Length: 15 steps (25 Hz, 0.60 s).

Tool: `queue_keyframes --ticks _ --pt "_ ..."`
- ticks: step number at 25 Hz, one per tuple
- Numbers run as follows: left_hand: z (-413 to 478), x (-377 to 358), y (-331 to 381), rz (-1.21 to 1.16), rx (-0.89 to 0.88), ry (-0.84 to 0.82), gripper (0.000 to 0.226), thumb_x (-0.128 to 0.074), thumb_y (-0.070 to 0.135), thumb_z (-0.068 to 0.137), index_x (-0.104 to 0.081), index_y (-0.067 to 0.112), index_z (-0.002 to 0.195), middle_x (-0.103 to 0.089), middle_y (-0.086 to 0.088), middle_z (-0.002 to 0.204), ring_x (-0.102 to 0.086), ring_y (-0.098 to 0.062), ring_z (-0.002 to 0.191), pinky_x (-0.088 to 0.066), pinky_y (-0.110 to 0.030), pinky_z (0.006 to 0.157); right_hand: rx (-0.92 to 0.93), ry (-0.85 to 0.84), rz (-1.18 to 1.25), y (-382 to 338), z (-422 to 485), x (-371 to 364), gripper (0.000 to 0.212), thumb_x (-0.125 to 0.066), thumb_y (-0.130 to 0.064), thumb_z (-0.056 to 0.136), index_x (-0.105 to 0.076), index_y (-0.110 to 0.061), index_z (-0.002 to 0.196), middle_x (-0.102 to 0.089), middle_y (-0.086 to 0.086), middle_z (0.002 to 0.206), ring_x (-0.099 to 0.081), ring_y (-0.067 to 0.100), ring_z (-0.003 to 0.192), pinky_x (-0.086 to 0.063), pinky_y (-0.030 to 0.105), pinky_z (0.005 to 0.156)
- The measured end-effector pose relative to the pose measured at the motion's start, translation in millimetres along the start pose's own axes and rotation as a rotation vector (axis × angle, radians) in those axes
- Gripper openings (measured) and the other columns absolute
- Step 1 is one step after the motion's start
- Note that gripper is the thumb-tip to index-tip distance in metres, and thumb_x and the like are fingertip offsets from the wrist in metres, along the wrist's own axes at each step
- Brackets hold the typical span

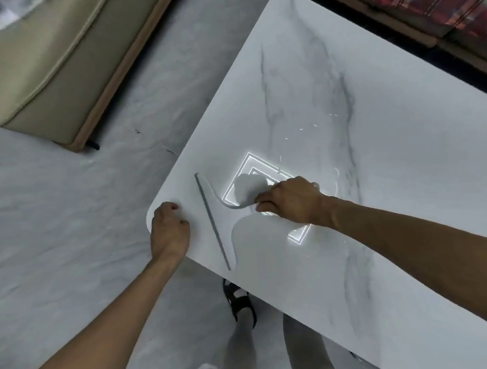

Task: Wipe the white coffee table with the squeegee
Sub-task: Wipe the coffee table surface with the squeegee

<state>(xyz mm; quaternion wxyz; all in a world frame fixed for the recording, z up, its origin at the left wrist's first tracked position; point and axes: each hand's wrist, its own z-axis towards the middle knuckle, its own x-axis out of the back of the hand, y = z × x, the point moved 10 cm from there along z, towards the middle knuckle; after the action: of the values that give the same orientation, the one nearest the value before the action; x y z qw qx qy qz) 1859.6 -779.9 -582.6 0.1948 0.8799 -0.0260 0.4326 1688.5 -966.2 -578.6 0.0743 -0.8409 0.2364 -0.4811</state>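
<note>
Gripping squeegee [212, 223], right hand [292, 201]; left hand [168, 231] on table [378, 176] corner edge.

Squeegee [214, 224] handle hidden under right hand [292, 201]; coffee table [407, 174] cropped right.

Bare hands [169, 231] [292, 202]; black strapped sandal [239, 301]; perhaps pale grey trousers [241, 352]
</note>
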Motion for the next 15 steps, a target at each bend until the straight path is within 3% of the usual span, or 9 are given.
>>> queue_keyframes --ticks 3,8,12,15 --pt "-4.3 -27.1 48.7 -0.043 -0.059 -0.077 0.044 -0.052 0.001 0.089 -0.044 0.009 0.132 -0.049 -0.010 0.135 -0.050 -0.026 0.121 -0.040 -0.031 0.097 -0.189 0.041 0.111 97.3 -47.8 16.5 0.043 -0.024 -0.063 0.095 -0.050 -0.051 0.127 -0.069 -0.008 0.109 -0.063 0.022 0.099 -0.047 0.035 0.077" --pt "-2.2 -71.7 147.2 0.048 -0.234 -0.155 0.061 -0.059 0.003 0.085 -0.034 0.004 0.140 -0.033 -0.017 0.146 -0.035 -0.032 0.136 -0.032 -0.037 0.112 -0.419 0.055 0.064 211.8 -158.6 26.5 0.058 -0.006 -0.071 0.085 -0.048 -0.052 0.120 -0.069 -0.008 0.108 -0.063 0.025 0.096 -0.044 0.033 0.072" --pt "4.1 -110.5 189.9 0.375 -0.338 -0.188 0.099 -0.072 0.033 0.083 -0.005 0.009 0.152 -0.004 -0.028 0.157 -0.006 -0.041 0.147 -0.011 -0.043 0.120 -0.539 0.110 0.002 237.6 -201.7 51.0 0.058 -0.007 -0.069 0.087 -0.053 -0.046 0.114 -0.071 -0.008 0.094 -0.065 0.024 0.084 -0.045 0.033 0.066" --pt "14.6 -126.2 189.4 0.557 -0.307 -0.180 0.124 -0.074 0.053 0.074 0.012 0.009 0.152 0.011 -0.036 0.154 0.007 -0.053 0.143 -0.004 -0.054 0.119 -0.531 0.268 0.161 233.4 -149.7 92.9 0.043 -0.022 -0.059 0.096 -0.053 -0.040 0.117 -0.072 0.002 0.095 -0.063 0.034 0.086 -0.046 0.037 0.069"
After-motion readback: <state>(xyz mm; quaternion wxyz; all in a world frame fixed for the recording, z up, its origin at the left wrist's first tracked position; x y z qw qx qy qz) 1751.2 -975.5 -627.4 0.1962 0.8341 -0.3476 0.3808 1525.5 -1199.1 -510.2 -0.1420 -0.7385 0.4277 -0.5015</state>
